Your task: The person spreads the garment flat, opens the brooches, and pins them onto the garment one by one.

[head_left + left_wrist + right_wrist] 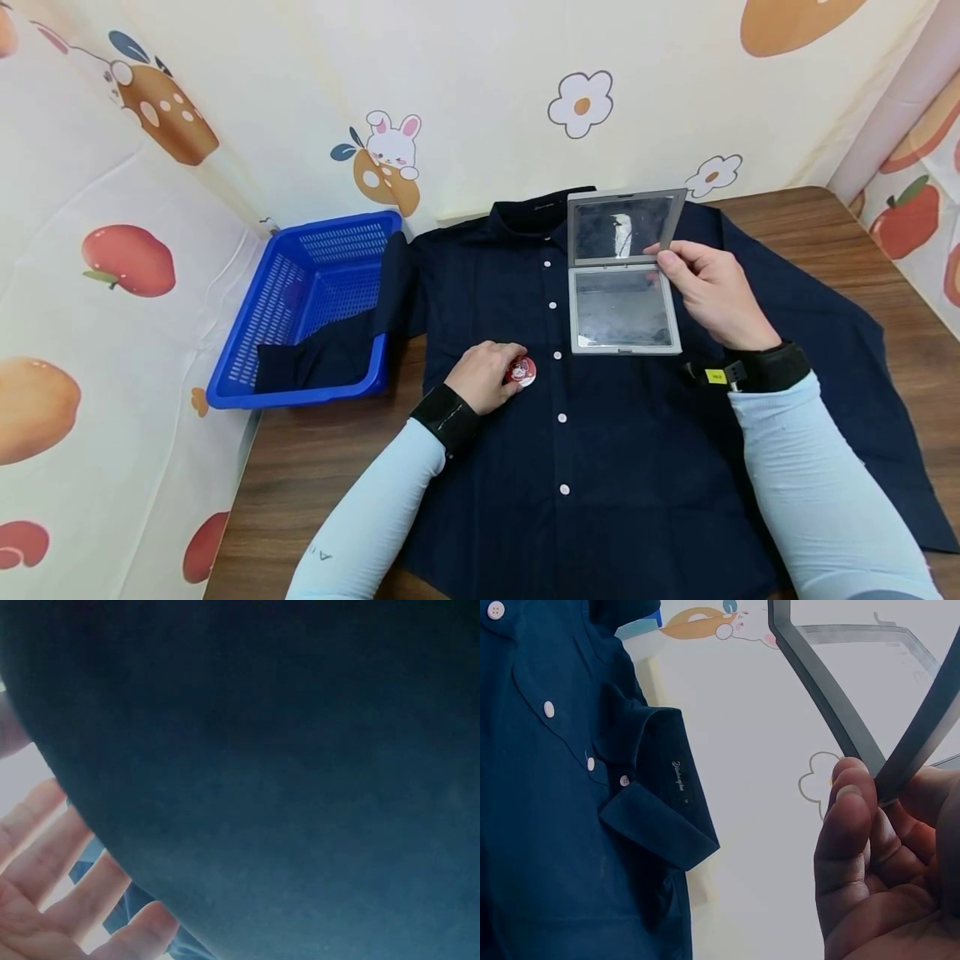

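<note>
case (pixel 621 287), pinched only at the hinge (pixel 613 266) by right hand (pixel 712 287), could sag leftward of it; left hand (pixel 486 375) pinches badge (pixel 525 372).

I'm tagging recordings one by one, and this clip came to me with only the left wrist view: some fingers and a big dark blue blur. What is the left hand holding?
Observer: The head view shows the left hand pinching a small round red-and-white piece over the front of a dark blue shirt.

Operator: My view shows nothing of the other side. What is the right hand doing?

Observer: The right hand grips a gray-framed, two-panel case by its side, near where the panels meet, with the case opened out.
</note>
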Demonstrator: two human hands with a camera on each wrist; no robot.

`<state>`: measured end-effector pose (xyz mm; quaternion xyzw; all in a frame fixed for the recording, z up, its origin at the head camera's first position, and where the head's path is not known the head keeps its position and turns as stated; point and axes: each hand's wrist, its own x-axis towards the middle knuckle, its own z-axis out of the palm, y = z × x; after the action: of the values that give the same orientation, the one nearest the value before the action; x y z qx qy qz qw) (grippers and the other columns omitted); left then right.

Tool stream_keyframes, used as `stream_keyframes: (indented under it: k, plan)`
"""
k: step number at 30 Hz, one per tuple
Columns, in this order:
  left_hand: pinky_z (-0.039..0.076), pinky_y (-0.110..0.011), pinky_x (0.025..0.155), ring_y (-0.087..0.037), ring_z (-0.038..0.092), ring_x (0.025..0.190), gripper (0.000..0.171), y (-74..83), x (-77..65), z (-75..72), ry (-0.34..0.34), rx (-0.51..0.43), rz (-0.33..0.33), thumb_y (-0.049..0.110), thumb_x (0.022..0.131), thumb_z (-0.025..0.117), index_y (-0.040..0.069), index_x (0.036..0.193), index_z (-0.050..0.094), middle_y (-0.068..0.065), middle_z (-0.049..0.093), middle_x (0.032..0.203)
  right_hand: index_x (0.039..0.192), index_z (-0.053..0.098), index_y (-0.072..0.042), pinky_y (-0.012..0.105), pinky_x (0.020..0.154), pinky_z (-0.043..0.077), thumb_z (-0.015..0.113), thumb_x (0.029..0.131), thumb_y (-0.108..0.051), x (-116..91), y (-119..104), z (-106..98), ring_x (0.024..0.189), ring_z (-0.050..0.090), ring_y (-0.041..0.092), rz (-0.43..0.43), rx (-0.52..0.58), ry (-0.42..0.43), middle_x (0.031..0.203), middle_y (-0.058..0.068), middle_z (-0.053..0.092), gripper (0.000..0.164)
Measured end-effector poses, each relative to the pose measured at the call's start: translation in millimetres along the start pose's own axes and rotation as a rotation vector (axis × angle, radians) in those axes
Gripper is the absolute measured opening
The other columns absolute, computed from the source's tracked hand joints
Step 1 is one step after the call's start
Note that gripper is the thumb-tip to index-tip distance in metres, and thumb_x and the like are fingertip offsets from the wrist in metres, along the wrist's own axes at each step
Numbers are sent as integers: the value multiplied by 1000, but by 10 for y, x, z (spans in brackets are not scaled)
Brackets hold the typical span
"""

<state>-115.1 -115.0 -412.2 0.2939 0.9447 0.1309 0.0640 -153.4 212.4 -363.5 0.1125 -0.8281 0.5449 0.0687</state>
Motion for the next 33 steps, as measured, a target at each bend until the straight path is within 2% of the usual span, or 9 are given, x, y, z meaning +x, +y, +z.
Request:
stream_keyframes:
  k: [4, 7, 11, 15, 19, 22, 24, 28, 33]
  plan:
    - [42, -33, 100, -18, 56, 113, 45, 30, -15, -32, 41, -50, -21, 28, 85, 75, 9, 123, 62, -4, 64, 122, 120, 64, -3, 16, 75, 46, 46, 102, -29, -1, -3, 10, 88, 66, 5, -2, 1, -2, 116, 3, 63, 37]
    - [44, -32, 99, -16, 56, 114, 42, 92, -20, -84, 114, -145, -38, 30, 88, 71, 9, 123, 62, -4, 64, 122, 120, 64, -3, 15, 74, 46, 46, 102, -29, -2, -8, 20, 87, 66, 5, -8, 1, 1, 113, 1, 63, 37]
    - [48, -31, 92, -13, 60, 108, 35, 216, -17, -166, 228, -382, 1, 28, 91, 67, 9, 121, 63, -3, 66, 117, 121, 64, -3, 18, 64, 43, 47, 102, -28, -7, -29, 31, 81, 64, 8, -18, 1, 6, 107, 1, 64, 35]
    - [53, -29, 79, -13, 66, 94, 27, 353, 2, -221, 271, -688, 56, 21, 97, 59, 6, 119, 64, -6, 69, 107, 120, 64, -5, 25, 55, 35, 47, 102, -27, -16, -48, 36, 70, 57, 16, -29, -5, 10, 88, 6, 60, 34]
    - [55, -36, 74, -22, 68, 88, 28, 464, 41, -250, 258, -959, 26, 19, 102, 49, 0, 117, 63, -13, 70, 100, 119, 65, -5, 28, 53, 31, 47, 102, -28, -24, -58, 43, 62, 49, 24, -33, -7, 10, 74, 10, 50, 33]
    - [54, -45, 77, -33, 66, 89, 33, 528, 77, -252, 227, -1142, -18, 20, 104, 43, -6, 116, 60, -22, 67, 98, 117, 66, -5, 30, 52, 30, 47, 102, -27, -22, -57, 50, 59, 46, 25, -39, -8, 10, 74, 11, 50, 33]
    - [54, -45, 78, -35, 66, 89, 37, 570, 93, -251, 200, -1229, -47, 21, 105, 40, -9, 116, 59, -26, 66, 98, 117, 66, -6, 30, 52, 30, 47, 102, -27, -19, -51, 55, 56, 44, 23, -44, -17, 12, 75, 11, 51, 32]
    - [54, -33, 71, -25, 68, 83, 41, 637, 104, -229, 137, -1337, -94, 26, 106, 38, -10, 110, 59, -27, 67, 95, 116, 67, -6, 30, 50, 29, 48, 102, -27, -11, -53, 61, 52, 40, 19, -47, -32, 18, 74, 15, 50, 31]
    - [50, -26, 63, -13, 67, 72, 50, 687, 100, -191, 99, -1348, -93, 29, 106, 37, -15, 98, 61, -20, 68, 79, 115, 67, -6, 28, 51, 31, 49, 102, -25, -11, -66, 75, 54, 42, 19, -48, -37, 22, 80, 11, 56, 30]
